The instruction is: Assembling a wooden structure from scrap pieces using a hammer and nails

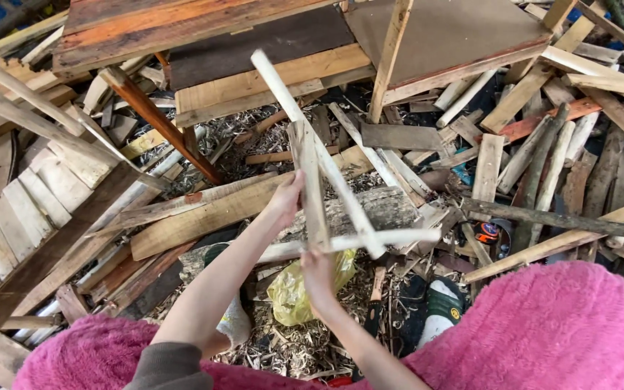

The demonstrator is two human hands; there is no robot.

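Left hand [287, 198] grips the upright slat of a small wooden frame [326, 195], fingers wrapped around its left edge about midway up. Right hand [317, 274] is closed on the frame's lower corner, where a pale horizontal stick [370, 240] meets the upright. We note the frame is three pieces: the weathered upright slat, the horizontal stick running right from the lower hand, and a long pale diagonal stick [305, 130] that crosses from upper left down to the horizontal's middle. The frame is held in the air, in front of us, above the littered floor.

Below the frame lies a log [391, 206] with rough bark, and under the right hand a crumpled yellow plastic bag [290, 292] sits among wood shavings [283, 347]. A black-and-orange tape measure [487, 232] rests to the right of the log, we think; the view there is cluttered. Loose planks [204, 217] and offcuts surround everything. A reddish-brown post [160, 123] leans at upper left, under a large board [442, 36]. Fuzzy pink cloth [543, 325] covers our lap at the bottom edge, and both forearms are bare.
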